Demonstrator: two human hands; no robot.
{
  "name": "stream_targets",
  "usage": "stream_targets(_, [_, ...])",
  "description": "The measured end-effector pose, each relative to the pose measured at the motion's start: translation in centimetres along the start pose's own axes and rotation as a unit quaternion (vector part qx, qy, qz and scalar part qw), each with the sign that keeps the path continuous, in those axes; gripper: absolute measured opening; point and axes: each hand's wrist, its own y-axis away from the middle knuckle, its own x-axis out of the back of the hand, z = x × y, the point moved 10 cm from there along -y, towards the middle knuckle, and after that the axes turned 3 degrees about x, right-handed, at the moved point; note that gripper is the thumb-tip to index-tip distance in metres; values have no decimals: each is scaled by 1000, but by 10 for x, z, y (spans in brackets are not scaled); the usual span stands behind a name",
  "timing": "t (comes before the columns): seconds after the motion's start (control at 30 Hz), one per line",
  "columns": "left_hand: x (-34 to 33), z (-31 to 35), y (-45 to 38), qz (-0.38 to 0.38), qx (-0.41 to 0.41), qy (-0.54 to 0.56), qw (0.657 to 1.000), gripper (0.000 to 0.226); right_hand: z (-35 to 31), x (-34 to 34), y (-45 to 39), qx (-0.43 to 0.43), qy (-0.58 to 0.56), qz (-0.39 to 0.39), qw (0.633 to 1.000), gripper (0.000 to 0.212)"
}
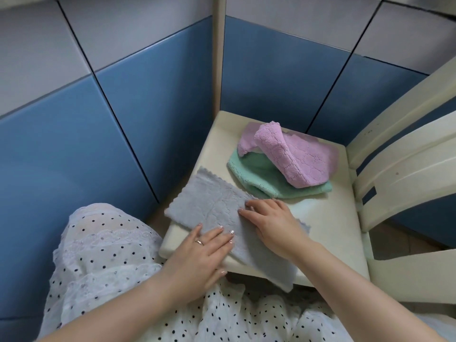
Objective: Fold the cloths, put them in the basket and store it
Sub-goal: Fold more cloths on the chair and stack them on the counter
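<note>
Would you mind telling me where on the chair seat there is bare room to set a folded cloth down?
The seat is bare on its right side, between the right hand and the chair back, below the green cloth. A narrow strip lies along the far left edge. The pink cloth crowds the far part; the grey cloth and left hand fill the near left.

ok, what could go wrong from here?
1. The grey cloth overhangs the seat's front edge; it may slide off once the hands lift.
2. The pink cloth lies loosely on the green cloth; pulling either could drag the other.
3. No basket is in view.
</note>
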Motion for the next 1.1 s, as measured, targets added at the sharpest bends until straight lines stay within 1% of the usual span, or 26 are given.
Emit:
stream_targets(0.07, [-1, -20, 8, 1, 13, -13, 1000, 58, -1, 4, 3, 21, 12, 17, 1000, 37])
stream_targets(0.13, [0, -42, 16, 4, 32, -28, 999, 63, -8, 7, 6, 37, 7, 18, 999, 47])
stream_targets(0.2, [0, -57, 20, -1, 40, -43, 998, 68, -17, 6, 9, 55, 0, 17, 998, 51])
stream_targets(0.33, [4, -68, 24, -3, 30, -74, 997, 69, -31, 2, 17, 85, -40, -20, 995, 48])
stream_targets(0.4, [8, -63, 22, 14, 14, -69, 997, 69, -30, 0, 25, 112, -36, -51, 992, 51])
stream_targets(0.5, [6, -47, 19, 34, -24, -41, 998, 75, -20, -13, 49, 132, -38, -144, 980, 68])
stream_targets(0.53, [3, -43, 19, 38, -35, -34, 998, 76, -18, -18, 57, 141, -33, -164, 976, 76])
stream_targets(0.6, [-2, -36, 17, 45, -49, -22, 998, 79, -20, -26, 69, 170, 4, -167, 971, 88])
stream_targets(0.67, [-4, -35, 17, 52, -55, -1, 997, 79, -25, -32, 73, 181, 37, -145, 972, 92])
stream_targets(0.7, [-4, -35, 17, 55, -57, 10, 997, 78, -27, -31, 73, 176, 34, -121, 976, 89])
stream_targets(0.77, [-1, -36, 18, 67, -57, 35, 996, 72, -34, -24, 71, 166, 5, -57, 984, 75])
stream_targets(0.83, [5, -41, 18, 82, -50, 75, 993, 56, -38, -14, 70, 147, -41, 9, 988, 55])
stream_targets(0.87, [8, -45, 18, 90, -41, 100, 990, 47, -36, -10, 69, 133, -67, 33, 988, 45])
stream_targets(0.93, [15, -54, 16, 103, -14, 161, 981, 37, -31, -3, 65, 98, -139, 65, 983, 31])
stream_targets(0.97, [19, -58, 16, 116, 2, 195, 974, 34, -26, 1, 63, 70, -195, 72, 976, 25])
stream_targets(1.03, [32, -68, 16, 135, 57, 281, 949, 32, -14, 5, 55, -13, -301, 76, 951, 27])
stream_targets(1.07, [36, -74, 16, 134, 94, 330, 930, 35, -8, 9, 52, -46, -313, 85, 945, 26])
stream_targets(1.1, [39, -77, 17, 131, 126, 375, 909, 35, -4, 13, 48, -72, -297, 99, 947, 26])
